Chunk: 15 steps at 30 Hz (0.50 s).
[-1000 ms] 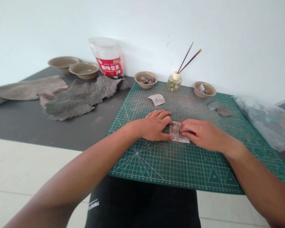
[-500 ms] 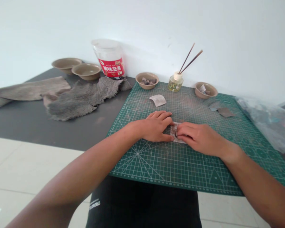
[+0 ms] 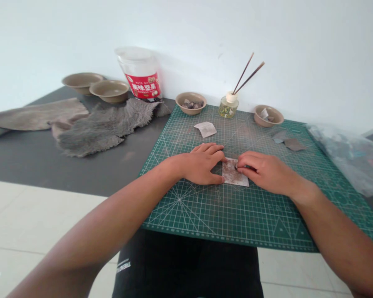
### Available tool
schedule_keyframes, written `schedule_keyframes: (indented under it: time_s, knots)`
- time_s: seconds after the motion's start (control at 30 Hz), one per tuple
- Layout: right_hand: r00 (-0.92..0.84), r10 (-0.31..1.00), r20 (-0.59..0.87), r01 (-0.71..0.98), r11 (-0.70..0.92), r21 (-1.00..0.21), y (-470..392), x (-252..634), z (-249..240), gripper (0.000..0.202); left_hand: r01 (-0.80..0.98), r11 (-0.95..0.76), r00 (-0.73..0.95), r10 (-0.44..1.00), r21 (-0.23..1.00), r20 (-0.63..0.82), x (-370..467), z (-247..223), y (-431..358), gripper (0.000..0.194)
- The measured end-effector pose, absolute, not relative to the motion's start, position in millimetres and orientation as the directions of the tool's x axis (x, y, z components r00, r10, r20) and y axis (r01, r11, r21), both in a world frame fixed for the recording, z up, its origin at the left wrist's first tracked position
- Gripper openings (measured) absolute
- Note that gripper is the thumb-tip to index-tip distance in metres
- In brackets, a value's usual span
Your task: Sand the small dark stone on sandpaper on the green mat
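A small square sheet (image 3: pixel 234 174), whitish with rubbed brown stains, looks like sandpaper and lies flat on the green cutting mat (image 3: pixel 202 211). My left hand (image 3: pixel 203 163) rests on the mat with fingers spread, thumb and forefinger pressing the sheet's left edge. Over the sheet's upper right part, my right hand (image 3: pixel 261 169) is closed in a pinch. Between its fingertips sits a small dark stone-like piece (image 3: pixel 236 167), touching the sheet and mostly hidden by the fingers.
Behind my hands lies a pale creased sheet (image 3: pixel 207 129). A bowl of small stones (image 3: pixel 191 103), a reed diffuser (image 3: pixel 228 105) and another bowl (image 3: pixel 269 116) line the wall. Grey scraps (image 3: pixel 294 144) and a plastic bag (image 3: pixel 348 153) lie right; a ragged hide (image 3: pixel 105 128) lies left.
My right hand has slid up and slightly right across the sheet with the small piece, uncovering more of the brown-stained surface. My left hand still presses the left edge.
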State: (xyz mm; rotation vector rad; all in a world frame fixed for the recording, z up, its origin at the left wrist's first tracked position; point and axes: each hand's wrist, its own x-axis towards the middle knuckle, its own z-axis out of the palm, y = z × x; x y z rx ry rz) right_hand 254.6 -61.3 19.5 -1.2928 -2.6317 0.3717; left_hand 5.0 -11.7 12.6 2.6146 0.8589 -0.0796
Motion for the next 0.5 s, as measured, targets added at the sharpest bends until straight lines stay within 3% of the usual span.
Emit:
schedule_keyframes:
  time_s: [0.17, 0.37, 0.5]
  knots:
    - [-0.677, 0.732, 0.079, 0.679, 0.662, -0.318, -65.2, 245.5, 16.9, 0.015, 0.579, -0.740, 0.812, 0.562, 0.343, -0.159, 5.1, 10.2, -10.5, 0.068]
    - [-0.588, 0.796, 0.141, 0.756, 0.604, -0.252, -57.9, 246.6, 15.6, 0.016, 0.569, -0.747, 0.818, 0.556, 0.345, -0.147, 3.9, 10.0, -10.3, 0.067]
    - [-0.671, 0.735, 0.103, 0.684, 0.666, -0.297, -62.2, 246.7, 17.7, 0.017, 0.566, -0.747, 0.820, 0.555, 0.349, -0.141, 2.7, 10.7, -11.0, 0.067]
